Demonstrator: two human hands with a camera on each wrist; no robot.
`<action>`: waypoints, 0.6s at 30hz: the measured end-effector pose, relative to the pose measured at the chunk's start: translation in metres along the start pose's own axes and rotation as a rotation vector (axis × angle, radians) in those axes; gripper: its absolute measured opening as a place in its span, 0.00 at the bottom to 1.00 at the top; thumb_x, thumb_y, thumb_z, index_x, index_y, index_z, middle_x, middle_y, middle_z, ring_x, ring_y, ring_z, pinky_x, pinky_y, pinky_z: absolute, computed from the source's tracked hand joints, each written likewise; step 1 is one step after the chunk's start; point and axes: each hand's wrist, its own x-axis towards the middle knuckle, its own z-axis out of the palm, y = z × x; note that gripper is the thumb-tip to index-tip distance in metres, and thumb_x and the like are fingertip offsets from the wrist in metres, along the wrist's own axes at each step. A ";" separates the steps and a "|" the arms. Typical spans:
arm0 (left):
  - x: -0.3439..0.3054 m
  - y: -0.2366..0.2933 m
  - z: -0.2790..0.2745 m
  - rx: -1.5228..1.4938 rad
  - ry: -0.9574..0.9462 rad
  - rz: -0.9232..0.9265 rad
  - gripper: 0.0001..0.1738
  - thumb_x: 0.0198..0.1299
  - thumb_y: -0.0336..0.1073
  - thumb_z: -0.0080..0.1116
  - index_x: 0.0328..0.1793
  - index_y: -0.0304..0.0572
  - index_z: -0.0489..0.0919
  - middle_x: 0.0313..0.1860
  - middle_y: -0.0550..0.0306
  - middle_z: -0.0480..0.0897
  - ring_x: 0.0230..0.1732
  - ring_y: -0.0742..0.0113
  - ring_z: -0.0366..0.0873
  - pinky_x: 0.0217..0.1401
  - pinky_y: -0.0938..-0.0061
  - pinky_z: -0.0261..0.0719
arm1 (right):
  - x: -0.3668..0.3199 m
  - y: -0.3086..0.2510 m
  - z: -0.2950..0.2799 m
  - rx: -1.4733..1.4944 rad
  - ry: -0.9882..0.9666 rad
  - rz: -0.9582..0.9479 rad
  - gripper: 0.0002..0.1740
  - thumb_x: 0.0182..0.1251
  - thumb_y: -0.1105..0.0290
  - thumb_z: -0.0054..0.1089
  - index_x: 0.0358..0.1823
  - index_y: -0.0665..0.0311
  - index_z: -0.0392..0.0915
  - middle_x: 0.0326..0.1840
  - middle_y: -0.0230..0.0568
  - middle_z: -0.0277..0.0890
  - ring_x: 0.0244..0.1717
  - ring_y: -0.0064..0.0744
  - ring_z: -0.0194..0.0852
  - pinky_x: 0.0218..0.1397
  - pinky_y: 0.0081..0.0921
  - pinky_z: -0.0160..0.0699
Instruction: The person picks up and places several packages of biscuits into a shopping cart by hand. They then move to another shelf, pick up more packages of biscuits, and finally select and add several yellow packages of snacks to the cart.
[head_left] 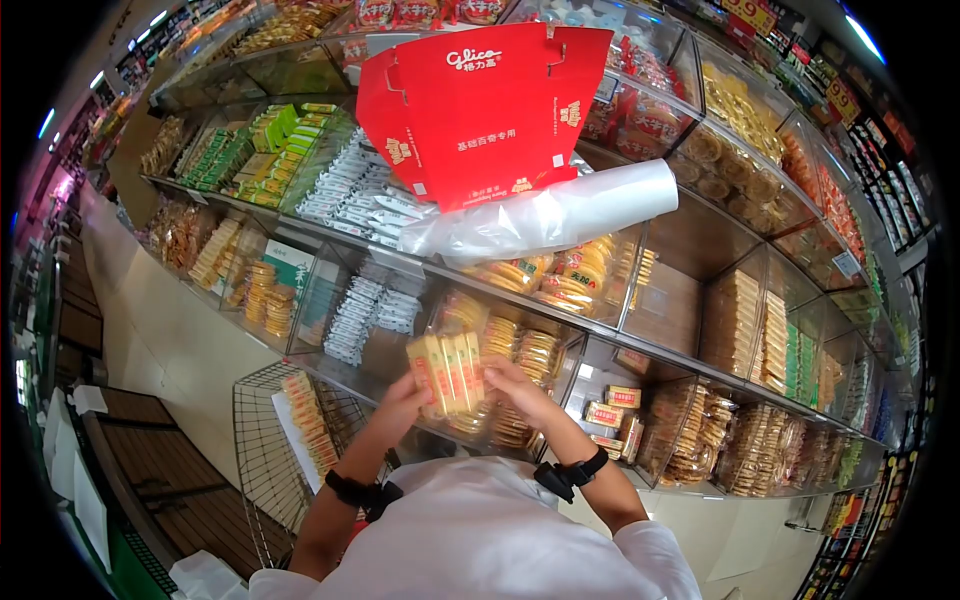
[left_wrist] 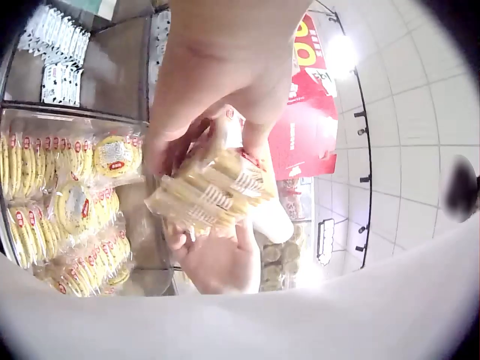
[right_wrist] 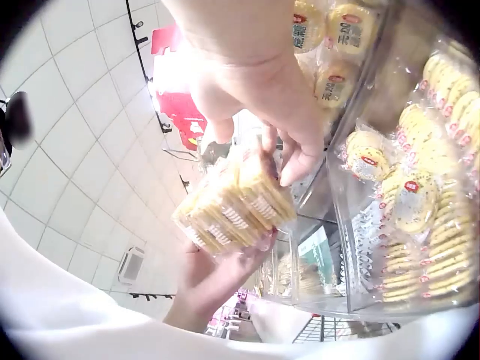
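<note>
Between both hands is a row of wrapped, pale yellow biscuit packs point(head_left: 449, 374), held over the front bins. My left hand point(head_left: 404, 403) grips its left side and my right hand point(head_left: 520, 389) grips the right side. In the left wrist view, the packs point(left_wrist: 214, 191) lie under the left hand point(left_wrist: 225, 82), with the right hand point(left_wrist: 221, 262) beyond them. The right wrist view shows the packs point(right_wrist: 236, 202) between the right hand point(right_wrist: 259, 97) and the left hand point(right_wrist: 214, 281).
Clear bins of round wrapped biscuits point(head_left: 536, 355) and small white packets point(head_left: 370, 310) lie just ahead. Above them are a roll of plastic bags point(head_left: 590, 208) and a red carton point(head_left: 480, 110). A wire cart point(head_left: 262, 450) holding a row of packs point(head_left: 312, 425) stands at the left.
</note>
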 end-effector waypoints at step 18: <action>-0.008 -0.006 -0.011 -0.298 -0.168 -0.080 0.24 0.63 0.31 0.40 0.65 0.36 0.55 0.61 0.54 0.65 0.61 0.64 0.63 0.62 0.66 0.61 | 0.001 -0.003 -0.002 0.320 -0.181 0.092 0.17 0.60 0.68 0.54 0.50 0.63 0.65 0.47 0.34 0.70 0.49 0.24 0.69 0.53 0.23 0.68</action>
